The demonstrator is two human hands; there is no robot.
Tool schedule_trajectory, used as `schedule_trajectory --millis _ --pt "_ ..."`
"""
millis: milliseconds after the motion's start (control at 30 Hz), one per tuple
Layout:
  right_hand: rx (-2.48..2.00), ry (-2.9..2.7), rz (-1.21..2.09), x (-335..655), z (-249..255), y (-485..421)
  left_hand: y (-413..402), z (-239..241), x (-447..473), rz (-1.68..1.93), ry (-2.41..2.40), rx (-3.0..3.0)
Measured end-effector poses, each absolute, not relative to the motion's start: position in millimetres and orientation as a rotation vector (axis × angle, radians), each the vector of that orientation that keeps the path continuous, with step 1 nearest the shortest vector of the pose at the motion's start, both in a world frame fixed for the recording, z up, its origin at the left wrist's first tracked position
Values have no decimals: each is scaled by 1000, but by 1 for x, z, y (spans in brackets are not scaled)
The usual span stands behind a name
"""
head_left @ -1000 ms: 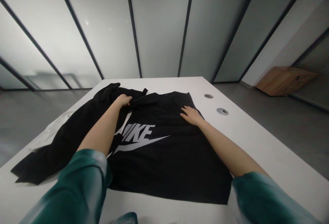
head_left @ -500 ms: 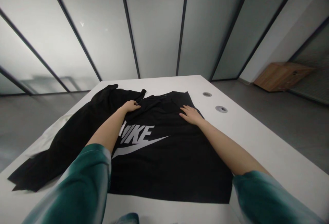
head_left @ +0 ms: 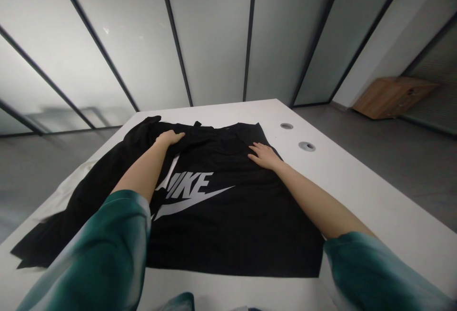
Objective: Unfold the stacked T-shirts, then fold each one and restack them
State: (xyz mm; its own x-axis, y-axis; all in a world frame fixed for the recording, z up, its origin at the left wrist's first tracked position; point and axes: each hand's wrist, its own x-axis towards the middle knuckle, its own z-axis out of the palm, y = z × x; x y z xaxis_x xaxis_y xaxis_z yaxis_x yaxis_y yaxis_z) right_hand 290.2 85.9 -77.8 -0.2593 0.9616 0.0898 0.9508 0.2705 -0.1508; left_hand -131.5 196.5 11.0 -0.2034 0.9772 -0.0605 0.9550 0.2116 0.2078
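A black T-shirt (head_left: 243, 225) with a grey "NIKE" print and swoosh lies spread on the white table (head_left: 357, 197), its collar side away from me. My left hand (head_left: 169, 138) is closed on the cloth near its upper left shoulder, where the fabric is drawn out and slightly raised. On the upper right of the shirt my right hand (head_left: 263, 155) lies flat with its fingers apart. A second black garment (head_left: 103, 178) lies bunched along the left side, partly hidden by my left forearm.
Under the black garment on the left a white cloth (head_left: 67, 192) shows. Two round cable holes (head_left: 307, 146) sit in the tabletop to the right. Frosted glass panels (head_left: 214, 35) stand behind the table. A wooden cabinet (head_left: 389, 97) is on the floor at the far right.
My left hand has moved left and slightly away from me, drawing the shirt's upper left part toward the other black garment. My right hand has stayed nearly in place.
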Motion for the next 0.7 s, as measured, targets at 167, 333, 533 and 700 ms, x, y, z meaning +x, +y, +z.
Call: schedule_trajectory --millis 167,333,533,700 --pt "-1795 -2370 108 290 -78 86 192 2 -143 69 2189 1896" --pt "-1810 -2370 95 288 -76 85 189 16 -147 480 2191 1931" --pt "-1807 -2363 86 289 -78 84 181 38 -134 504 2416 2136" --pt "-1799 -2388 87 287 -70 84 164 33 -96 385 2279 2474"
